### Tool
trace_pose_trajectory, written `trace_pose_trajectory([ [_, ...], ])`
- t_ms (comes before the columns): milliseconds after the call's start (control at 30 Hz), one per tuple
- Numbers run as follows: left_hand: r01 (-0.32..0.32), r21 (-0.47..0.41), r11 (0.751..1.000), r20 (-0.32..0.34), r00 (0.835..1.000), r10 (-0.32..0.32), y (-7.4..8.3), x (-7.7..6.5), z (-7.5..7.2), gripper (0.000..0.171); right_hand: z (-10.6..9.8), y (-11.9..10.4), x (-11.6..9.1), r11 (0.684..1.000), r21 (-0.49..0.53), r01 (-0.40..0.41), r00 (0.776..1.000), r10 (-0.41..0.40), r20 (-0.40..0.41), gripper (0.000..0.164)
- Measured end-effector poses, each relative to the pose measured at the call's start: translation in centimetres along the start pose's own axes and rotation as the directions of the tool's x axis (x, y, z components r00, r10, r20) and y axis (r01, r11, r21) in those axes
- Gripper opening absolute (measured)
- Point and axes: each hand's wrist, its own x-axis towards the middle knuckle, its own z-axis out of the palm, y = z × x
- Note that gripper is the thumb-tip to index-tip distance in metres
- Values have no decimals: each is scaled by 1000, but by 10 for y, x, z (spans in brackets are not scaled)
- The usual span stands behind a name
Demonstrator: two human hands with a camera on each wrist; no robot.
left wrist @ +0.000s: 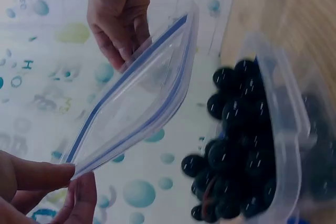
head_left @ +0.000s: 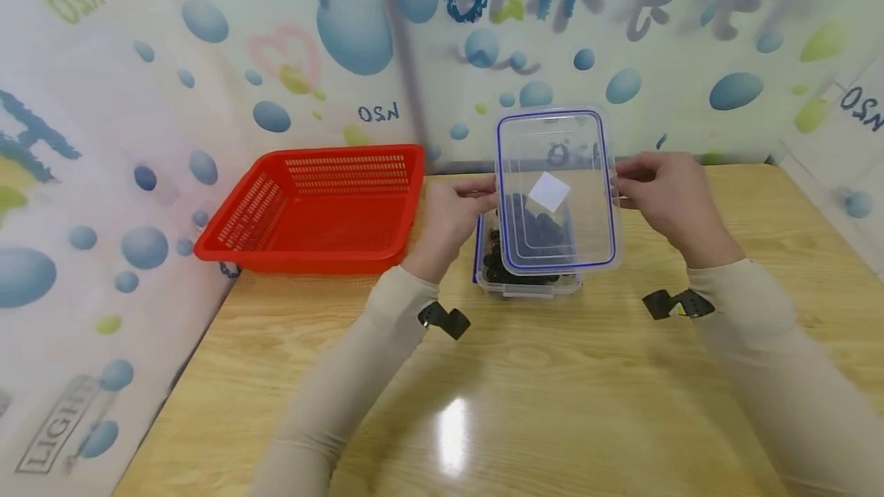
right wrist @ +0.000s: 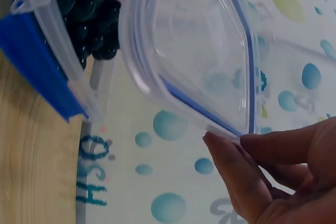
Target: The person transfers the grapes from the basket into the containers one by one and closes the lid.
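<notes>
A clear plastic lid [head_left: 587, 213] with a blue seal and a white square label is held up, tilted, between both hands. My left hand [head_left: 445, 225] pinches its left edge between thumb and fingers. At the opposite edge, my right hand [head_left: 670, 202] pinches it too, as the right wrist view also shows. Behind and below the lid stands a clear plastic container [head_left: 528, 289], partly covered by it in the head view. Dark round grapes [left wrist: 247, 114] fill the container, heaped up past its rim in the left wrist view. A blue clip [right wrist: 39, 66] hangs out from the container's side.
A red plastic basket [head_left: 311, 258] with slotted walls stands on the left of the wooden table [head_left: 552, 397]. Behind the table hangs a patterned wall covering [head_left: 442, 44], close past the container. Black straps with small camera mounts sit on both wrists.
</notes>
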Motion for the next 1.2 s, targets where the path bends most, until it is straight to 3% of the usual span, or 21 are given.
trace_pose_trajectory([
  [167,-11,8,1000,-13,1000,11,4,9,-24,24,16,-11,9,998,60,20,1000,-20,0,28],
  [300,18,28,999,-17,1000,-17,7,17,-36,25,23,-18,14,993,119,24,1000,-24,1,28],
  [500,62,32,998,23,998,-63,7,26,-42,26,25,-21,18,989,146,-5,1000,5,3,28],
  [700,67,34,997,17,998,-68,4,31,-44,24,28,-22,20,989,145,-17,1000,15,16,29],
  [800,41,52,998,24,999,-43,6,33,-44,29,27,-22,20,989,149,-9,1000,7,13,35],
  [900,-65,89,994,44,997,61,10,35,-46,33,26,-23,20,982,185,34,999,-30,-25,38],
  [967,-189,113,975,50,982,185,11,36,-48,32,25,-25,18,966,243,93,993,-74,-88,35],
  [1033,-326,155,933,36,945,324,12,37,-49,28,26,-26,16,917,354,181,978,-129,-167,28],
  [1100,-441,191,877,-2,893,450,11,36,-48,24,29,-27,14,840,466,277,952,-177,-248,21],
  [1200,-546,236,804,-88,812,577,9,34,-43,18,36,-26,11,697,603,387,915,-213,-342,14],
])
